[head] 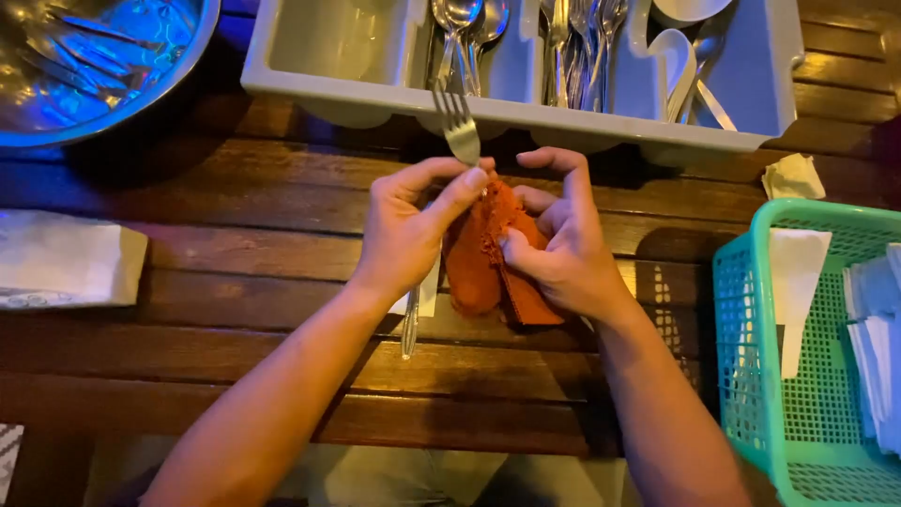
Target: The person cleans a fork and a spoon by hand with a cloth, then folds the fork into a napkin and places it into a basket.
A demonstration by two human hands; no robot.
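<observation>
An orange cloth (488, 258) is sitting bunched between both hands, just above the dark wooden table (235, 216). The left hand (404, 235) is pinching a metal fork (457, 127) between thumb and forefinger, the fingers (465, 183) closing tight on its neck; the tines are pointing up past the fingertips, while the handle is running down under the palm and showing below the wrist. The right hand (563, 249) is curling around the cloth, its thumb pressing into the folds and its forefinger arching over the top, nearly touching the left fingertips. Just beyond the fingers, a white cutlery tray (375, 99) is holding spoons and forks. Well right of the right hand, a green mesh basket (751, 376) is holding white paper napkins (798, 272).
</observation>
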